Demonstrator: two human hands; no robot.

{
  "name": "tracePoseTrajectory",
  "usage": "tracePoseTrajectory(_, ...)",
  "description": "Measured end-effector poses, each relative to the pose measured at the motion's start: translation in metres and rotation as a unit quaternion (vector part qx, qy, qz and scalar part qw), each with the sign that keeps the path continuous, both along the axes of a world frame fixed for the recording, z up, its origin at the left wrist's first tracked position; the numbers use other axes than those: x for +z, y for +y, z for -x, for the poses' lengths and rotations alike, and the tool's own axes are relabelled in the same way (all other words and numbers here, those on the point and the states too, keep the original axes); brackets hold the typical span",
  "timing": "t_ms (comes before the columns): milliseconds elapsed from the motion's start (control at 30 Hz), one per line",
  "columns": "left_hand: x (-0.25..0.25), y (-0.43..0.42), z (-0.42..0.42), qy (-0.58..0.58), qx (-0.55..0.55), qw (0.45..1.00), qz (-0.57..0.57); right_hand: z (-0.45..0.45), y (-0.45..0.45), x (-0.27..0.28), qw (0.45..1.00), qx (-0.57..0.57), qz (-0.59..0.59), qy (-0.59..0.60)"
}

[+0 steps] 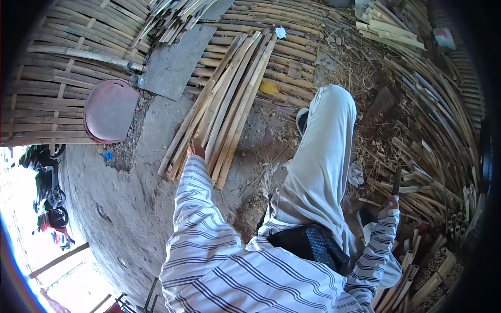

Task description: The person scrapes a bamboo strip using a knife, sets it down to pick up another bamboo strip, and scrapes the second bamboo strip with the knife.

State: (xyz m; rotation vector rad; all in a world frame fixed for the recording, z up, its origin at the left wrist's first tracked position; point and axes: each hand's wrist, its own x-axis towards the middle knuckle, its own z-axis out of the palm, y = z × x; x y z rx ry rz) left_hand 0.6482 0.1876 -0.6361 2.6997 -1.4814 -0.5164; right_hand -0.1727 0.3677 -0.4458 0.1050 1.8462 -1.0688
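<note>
While gripping a dark tool (397, 180), apparently a knife, in the right hand (390, 205), reaches forward with the left hand (196, 149) to a bundle of bamboo strips (225, 107). Touches the bundle near its closer ends, toward its left side. Cannot tell, for the left fingers, a clasp from a mere resting contact. Has the right fingers closed around the tool's lower end, with the dark length pointing forward, away from the body.

Places the bundle ahead and left of the bent leg (329, 141), with near ends over the bare floor (156, 125) and far ends across a slatted bamboo panel (297, 44). Notes a long axis running away from the left hand, slanting rightward toward the far ends. Rates the left hand as clearly the nearer; finds the right hand well apart, across the leg, near a heap of split bamboo (429, 141). Records also a round reddish seat (109, 111) left of the bundle, a flat grey board (175, 62) beside its far half, and a yellow scrap (269, 87) just to its right.
</note>
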Motion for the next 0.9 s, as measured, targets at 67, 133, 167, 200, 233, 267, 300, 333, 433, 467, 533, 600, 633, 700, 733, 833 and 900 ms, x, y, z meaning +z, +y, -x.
tracePoseTrajectory(67,0.019,-0.013,-0.002,0.009,-0.007,1.0,0.014,-0.002,-0.001,0.003,0.998,-0.058,0.002,-0.02)
tracePoseTrajectory(133,0.014,-0.019,-0.005,0.016,-0.011,1.0,0.006,-0.017,-0.009,0.021,0.998,-0.053,-0.014,-0.015)
tracePoseTrajectory(167,0.008,-0.022,-0.002,-0.009,-0.015,1.0,0.015,-0.024,-0.012,0.027,0.998,-0.051,-0.022,-0.014)
tracePoseTrajectory(200,0.007,-0.024,0.001,-0.036,-0.021,0.999,0.023,-0.021,-0.011,0.022,0.999,-0.046,-0.019,-0.017)
tracePoseTrajectory(233,0.022,-0.028,0.009,0.019,-0.035,0.999,-0.001,-0.008,-0.005,0.013,0.999,-0.042,-0.016,-0.019)
tracePoseTrajectory(267,0.047,-0.029,0.03,0.049,-0.017,0.999,0.013,0.001,-0.001,0.007,0.999,-0.038,-0.013,-0.019)
tracePoseTrajectory(300,0.015,-0.027,0.02,0.05,-0.049,0.996,0.053,-0.001,0.001,0.013,0.999,-0.043,0.01,-0.022)
tracePoseTrajectory(333,-0.021,-0.029,0.011,0.053,-0.081,0.991,0.095,-0.004,-0.003,0.022,0.998,-0.062,-0.002,-0.016)
tracePoseTrajectory(433,0.001,-0.04,0.04,0.159,-0.108,0.978,0.075,0.006,-0.001,0.031,0.996,-0.092,-0.009,0.006)
tracePoseTrajectory(467,0.019,-0.041,0.056,0.249,-0.017,0.965,0.083,0.024,0.008,0.017,0.996,-0.083,0.007,0.017)
tracePoseTrajectory(533,0.065,-0.04,0.095,0.418,0.155,0.892,0.079,0.032,0.019,0.019,0.987,-0.124,0.017,0.1)
tracePoseTrajectory(600,0.097,-0.051,0.12,0.323,0.15,0.931,0.08,0.018,0.01,0.04,0.962,-0.177,0.065,0.198)
tracePoseTrajectory(633,0.124,-0.054,0.136,0.3,0.122,0.941,0.102,0.022,0.014,0.045,0.948,-0.18,0.12,0.231)
tracePoseTrajectory(700,0.145,-0.065,0.151,0.236,0.053,0.951,0.193,0.01,0.007,0.083,0.883,-0.191,0.093,0.419)
tracePoseTrajectory(733,0.146,-0.075,0.151,0.195,0.017,0.944,0.264,0.017,0.01,0.078,0.856,-0.267,0.218,0.385)
tracePoseTrajectory(833,0.193,-0.112,0.175,0.187,-0.037,0.911,0.365,0.015,0.014,0.141,0.785,-0.314,0.275,0.458)
tracePoseTrajectory(900,0.243,-0.127,0.215,0.181,-0.078,0.873,0.447,0.034,0.026,0.169,0.742,-0.322,0.301,0.505)
